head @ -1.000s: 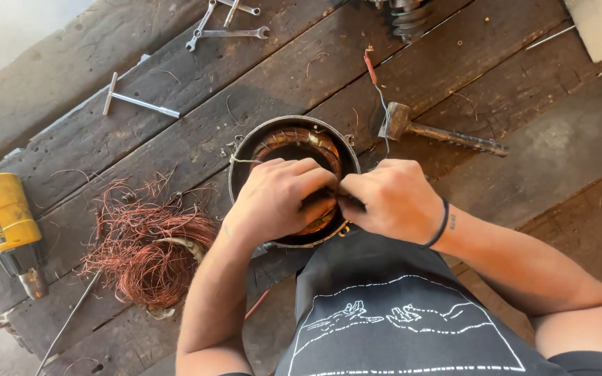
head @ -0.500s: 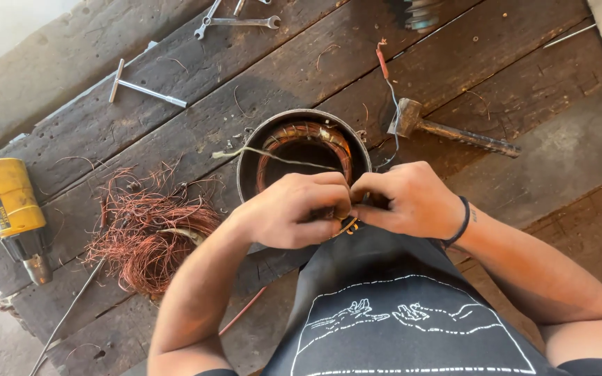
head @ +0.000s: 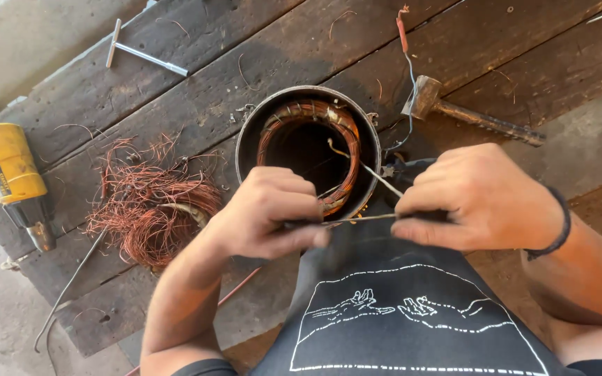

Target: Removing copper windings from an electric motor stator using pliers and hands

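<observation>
Both hands pulled back off the motor shell (head: 245, 139) | left hand (head: 273, 216) and right hand (head: 479, 198) pinch wire (head: 357, 220) ends | wire runs crosswise between them, shell just ahead.

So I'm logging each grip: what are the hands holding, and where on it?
Both hands, left and right, pinch one thin wire, one at each end, in front of the stator.
</observation>
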